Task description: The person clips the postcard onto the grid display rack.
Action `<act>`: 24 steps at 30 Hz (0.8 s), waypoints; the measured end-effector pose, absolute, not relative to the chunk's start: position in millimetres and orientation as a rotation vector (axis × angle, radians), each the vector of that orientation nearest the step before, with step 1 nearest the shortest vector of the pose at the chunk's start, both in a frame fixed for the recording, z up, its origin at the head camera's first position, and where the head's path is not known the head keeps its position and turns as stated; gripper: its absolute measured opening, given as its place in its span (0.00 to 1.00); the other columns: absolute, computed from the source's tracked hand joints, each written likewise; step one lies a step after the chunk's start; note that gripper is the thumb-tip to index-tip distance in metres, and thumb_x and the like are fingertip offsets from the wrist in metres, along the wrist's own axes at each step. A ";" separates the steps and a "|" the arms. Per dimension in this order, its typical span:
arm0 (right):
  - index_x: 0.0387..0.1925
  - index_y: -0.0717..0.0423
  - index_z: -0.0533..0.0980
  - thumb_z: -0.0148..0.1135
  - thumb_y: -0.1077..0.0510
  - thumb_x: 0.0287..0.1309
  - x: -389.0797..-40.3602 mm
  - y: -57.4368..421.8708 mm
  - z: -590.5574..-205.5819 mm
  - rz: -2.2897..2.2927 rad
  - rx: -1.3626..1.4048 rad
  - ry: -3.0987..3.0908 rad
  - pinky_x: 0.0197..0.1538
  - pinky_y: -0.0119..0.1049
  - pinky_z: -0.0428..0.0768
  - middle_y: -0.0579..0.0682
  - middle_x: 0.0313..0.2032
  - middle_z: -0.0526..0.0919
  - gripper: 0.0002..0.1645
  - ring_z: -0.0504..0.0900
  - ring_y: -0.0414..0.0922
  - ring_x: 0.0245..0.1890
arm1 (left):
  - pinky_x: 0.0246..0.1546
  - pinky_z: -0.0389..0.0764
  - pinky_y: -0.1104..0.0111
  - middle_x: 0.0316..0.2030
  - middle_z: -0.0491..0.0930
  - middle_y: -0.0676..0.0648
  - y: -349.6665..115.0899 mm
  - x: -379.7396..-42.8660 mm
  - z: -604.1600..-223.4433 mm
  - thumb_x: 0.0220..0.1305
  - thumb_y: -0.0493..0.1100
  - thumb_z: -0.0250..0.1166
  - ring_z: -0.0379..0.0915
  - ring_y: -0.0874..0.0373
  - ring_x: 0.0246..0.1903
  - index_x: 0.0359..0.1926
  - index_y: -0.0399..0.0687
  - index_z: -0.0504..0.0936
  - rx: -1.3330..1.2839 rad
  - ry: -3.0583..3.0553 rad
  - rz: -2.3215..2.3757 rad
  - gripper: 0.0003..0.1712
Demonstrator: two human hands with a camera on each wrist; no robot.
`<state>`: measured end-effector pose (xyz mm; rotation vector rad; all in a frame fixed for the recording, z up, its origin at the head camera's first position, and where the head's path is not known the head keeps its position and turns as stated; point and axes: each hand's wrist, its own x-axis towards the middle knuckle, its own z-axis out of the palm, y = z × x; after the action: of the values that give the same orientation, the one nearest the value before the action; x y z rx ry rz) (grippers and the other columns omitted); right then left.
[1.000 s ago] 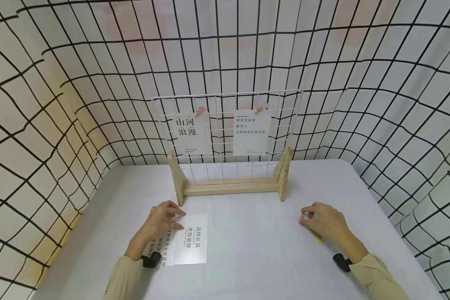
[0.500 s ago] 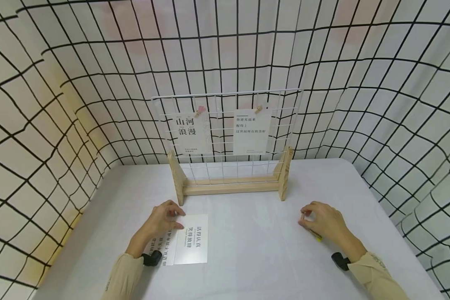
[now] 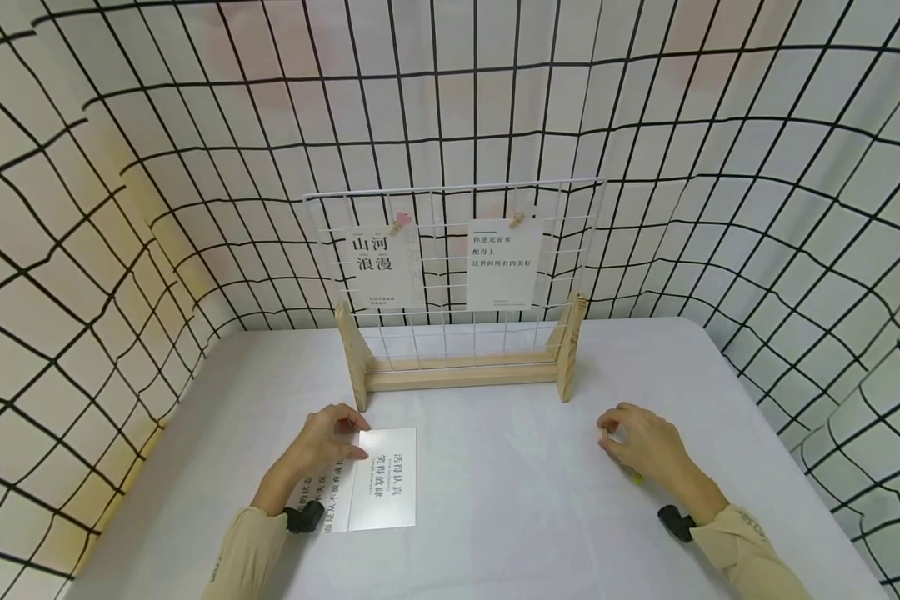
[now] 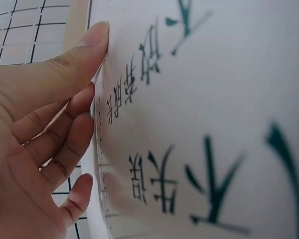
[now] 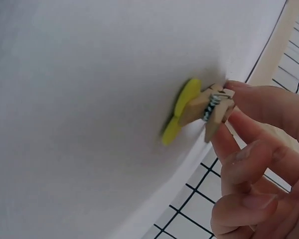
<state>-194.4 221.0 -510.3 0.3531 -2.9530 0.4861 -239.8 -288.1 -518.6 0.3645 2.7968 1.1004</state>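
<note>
My left hand [image 3: 318, 442] is at two white cards lying on the table at left, its thumb over the printed card [image 3: 384, 492] and its fingertips at the far edge. In the left wrist view, the fingertips touch the edge of the large-lettered card [image 4: 204, 109], with the fingers loosely bent. A gap shows between thumb and forefinger in the head view. Over on the right, my right hand [image 3: 645, 442] pinches a small wooden clothespin [image 5: 214, 107] between thumb and fingers. The clothespin carries a yellow decoration [image 5: 182, 107], close over the white tabletop.
Behind the hands stands a white wire grid rack on a wooden base [image 3: 461, 379]. Two printed cards hang on it: a left card [image 3: 382, 279] and a right card [image 3: 502, 275], each clipped by a clothespin. Black wire mesh [image 3: 495, 100] surrounds the table [image 3: 510, 500].
The right hand has shifted slightly left, turning so less of the clothespin shows. The left hand and its cards have barely moved.
</note>
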 end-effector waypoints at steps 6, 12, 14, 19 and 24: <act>0.37 0.54 0.85 0.79 0.57 0.52 -193.5 219.9 -509.3 0.504 0.371 -2.950 0.26 0.32 0.73 0.44 0.32 0.82 0.12 0.77 0.39 0.29 | 0.53 0.80 0.59 0.45 0.84 0.49 -289.7 -238.7 -518.2 0.45 0.36 0.84 0.76 0.56 0.46 0.48 0.46 0.87 0.425 2.791 1.113 0.26; 0.38 0.54 0.83 0.76 0.63 0.53 -193.8 219.1 -508.3 0.562 0.342 -2.958 0.30 0.33 0.73 0.45 0.32 0.83 0.11 0.77 0.39 0.30 | 0.54 0.79 0.57 0.46 0.83 0.49 -291.5 -236.1 -516.4 0.49 0.34 0.82 0.77 0.54 0.47 0.51 0.45 0.89 0.497 2.770 1.180 0.25; 0.38 0.56 0.83 0.75 0.65 0.53 -193.8 218.9 -507.9 0.584 0.332 -2.959 0.29 0.33 0.74 0.45 0.32 0.83 0.10 0.77 0.39 0.29 | 0.53 0.78 0.56 0.44 0.82 0.48 -291.3 -235.7 -515.8 0.50 0.34 0.81 0.76 0.53 0.46 0.50 0.45 0.89 0.510 2.763 1.217 0.23; 0.38 0.58 0.85 0.73 0.64 0.56 -193.1 219.8 -507.8 0.609 0.338 -2.961 0.28 0.33 0.73 0.45 0.32 0.84 0.07 0.76 0.38 0.29 | 0.50 0.78 0.60 0.41 0.81 0.48 -291.9 -234.3 -515.8 0.53 0.35 0.80 0.75 0.54 0.42 0.49 0.45 0.90 0.508 2.741 1.321 0.20; 0.40 0.59 0.86 0.71 0.64 0.59 -190.7 220.0 -503.1 0.686 0.343 -2.918 0.25 0.29 0.70 0.46 0.34 0.83 0.07 0.70 0.34 0.25 | 0.42 0.78 0.73 0.42 0.82 0.47 -294.7 -232.8 -516.7 0.55 0.35 0.79 0.75 0.58 0.38 0.50 0.44 0.90 0.476 2.714 1.406 0.20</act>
<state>-190.7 220.0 -503.1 0.3435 -2.9178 0.6856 -232.8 -294.7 -516.7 0.4758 2.7138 1.4061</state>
